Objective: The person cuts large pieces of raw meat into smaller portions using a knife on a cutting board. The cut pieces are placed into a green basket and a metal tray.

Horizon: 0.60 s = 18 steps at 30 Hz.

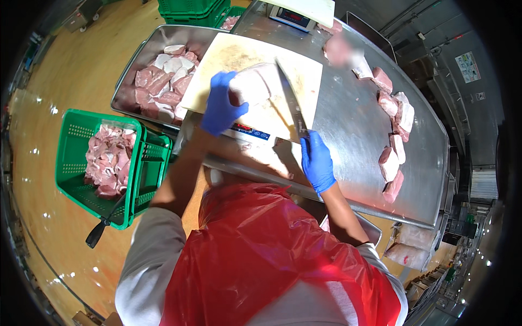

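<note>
A pale, fat-covered block of raw meat (254,82) lies on a cream cutting board (309,81). My left hand (222,104), in a blue glove, grips its left end with the thumb on the near side and the fingers over the far side. In my right hand (317,163), also blue-gloved, is the dark handle of a long knife (290,93). The blade points away from me along the meat's right side; whether it touches the meat I cannot tell. Under the board's near edge shows a scale (251,132) with a lit red display.
Left of the board stands a metal tub (123,87) of meat chunks. A green crate (73,146) of trimmings has a black-handled tool (97,232) at its near rim. Several meat pieces (389,164) line the steel table's (348,117) right side. Another scale (293,18) stands at the back.
</note>
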Available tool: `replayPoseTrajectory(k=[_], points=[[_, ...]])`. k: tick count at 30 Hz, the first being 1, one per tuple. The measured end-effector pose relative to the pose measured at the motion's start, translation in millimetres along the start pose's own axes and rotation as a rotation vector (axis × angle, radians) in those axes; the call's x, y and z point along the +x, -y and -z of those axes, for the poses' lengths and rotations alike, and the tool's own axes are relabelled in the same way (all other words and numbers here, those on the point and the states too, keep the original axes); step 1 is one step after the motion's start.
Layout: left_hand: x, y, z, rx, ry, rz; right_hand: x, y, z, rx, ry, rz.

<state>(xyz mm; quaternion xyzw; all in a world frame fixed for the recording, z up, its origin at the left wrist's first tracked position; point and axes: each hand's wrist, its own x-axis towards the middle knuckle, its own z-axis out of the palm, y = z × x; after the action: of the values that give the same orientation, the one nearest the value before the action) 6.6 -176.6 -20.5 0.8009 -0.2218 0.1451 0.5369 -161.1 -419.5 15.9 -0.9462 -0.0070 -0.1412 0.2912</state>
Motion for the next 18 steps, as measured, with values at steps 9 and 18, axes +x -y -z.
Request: replayPoseTrajectory(k=[9, 18], points=[[-56, -6, -17, 0.103, -0.236, 0.162, 93, 79, -50, -0.180, 0.280, 0.166], [-100, 21, 32, 0.116, -0.448, 0.306, 28, 8, 20, -0.388, 0.614, 0.022]])
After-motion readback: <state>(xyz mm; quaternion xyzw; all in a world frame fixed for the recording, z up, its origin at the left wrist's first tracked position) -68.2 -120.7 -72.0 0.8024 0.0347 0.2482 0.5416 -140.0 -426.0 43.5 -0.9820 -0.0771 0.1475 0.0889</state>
